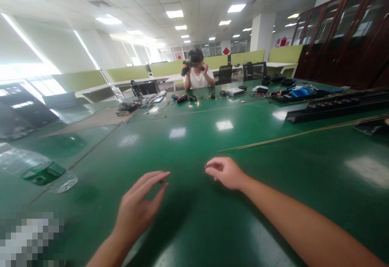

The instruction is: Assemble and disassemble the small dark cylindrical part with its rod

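My left hand (138, 202) hovers over the green table (194, 145), its thumb and fingertips apart with nothing between them. To the right, my right hand (226, 172) is closed in a pinch. A small dark piece (209, 166) with a bumpy edge pokes out between its thumb and fingers; its kind is too small to make out. Bare tabletop separates the two hands. Beyond my right hand, thin brass-coloured rods (273, 138) lie across the table.
A clear plastic bottle (42, 171) with a green label is at the left. A black channel-shaped rail (334, 107) lies at the right. Tools and small parts (182, 99) line the far side, where a person (199, 76) holds a dark device (186, 69) up.
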A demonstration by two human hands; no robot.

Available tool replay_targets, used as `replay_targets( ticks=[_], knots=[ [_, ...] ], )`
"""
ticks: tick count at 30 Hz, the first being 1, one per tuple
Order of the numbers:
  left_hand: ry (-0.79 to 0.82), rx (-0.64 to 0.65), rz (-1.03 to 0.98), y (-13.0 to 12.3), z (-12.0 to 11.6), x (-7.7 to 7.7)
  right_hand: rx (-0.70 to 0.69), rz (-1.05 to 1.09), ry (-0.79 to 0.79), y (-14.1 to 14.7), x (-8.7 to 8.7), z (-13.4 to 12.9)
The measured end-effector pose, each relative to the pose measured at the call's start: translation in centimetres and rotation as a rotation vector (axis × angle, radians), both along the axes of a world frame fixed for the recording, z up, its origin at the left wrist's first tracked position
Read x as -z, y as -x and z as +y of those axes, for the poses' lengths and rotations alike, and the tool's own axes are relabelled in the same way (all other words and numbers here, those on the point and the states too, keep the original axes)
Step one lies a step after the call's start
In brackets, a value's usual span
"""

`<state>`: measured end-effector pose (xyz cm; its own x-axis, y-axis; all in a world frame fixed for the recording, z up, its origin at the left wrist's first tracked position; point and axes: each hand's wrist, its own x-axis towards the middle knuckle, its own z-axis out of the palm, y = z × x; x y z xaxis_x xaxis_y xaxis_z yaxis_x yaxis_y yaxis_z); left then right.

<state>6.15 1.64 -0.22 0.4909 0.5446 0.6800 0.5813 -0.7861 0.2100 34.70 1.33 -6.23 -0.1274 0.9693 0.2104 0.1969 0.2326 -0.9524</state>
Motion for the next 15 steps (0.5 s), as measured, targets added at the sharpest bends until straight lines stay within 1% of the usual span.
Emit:
replay_targets(
  ticks=[2,3,5,7,9,11,13,15],
  knots=[
    [0.181,0.174,0.013,-4.3,1.0,0.3,-0.114,0.174,0.103,-0.1,0.2,0.4],
    [0.266,0.236,0.010,-6.1,1.4,0.5,-0.169,0.232,0.129,-0.2,0.4,0.6],
    [0.414,0.326,-0.044,-8.8,2.0,0.8,-0.259,0.320,0.162,-0.5,0.6,0.9],
    [0.529,0.366,-0.151,-10.5,2.2,1.1,-0.308,0.415,0.199,-0.7,0.9,1.1],
    [0.623,0.370,-0.257,-11.5,2.3,1.3,-0.319,0.517,0.242,-0.7,1.1,1.2],
    [0.697,0.351,-0.312,-12.1,2.2,1.4,-0.324,0.587,0.269,-0.6,1.3,1.3],
    [0.743,0.297,-0.347,-12.1,2.2,1.4,-0.345,0.608,0.285,-0.5,1.4,1.4],
    [0.741,0.217,-0.394,-11.3,2.1,1.2,-0.371,0.606,0.308,-0.5,1.4,1.5]
  ],
)
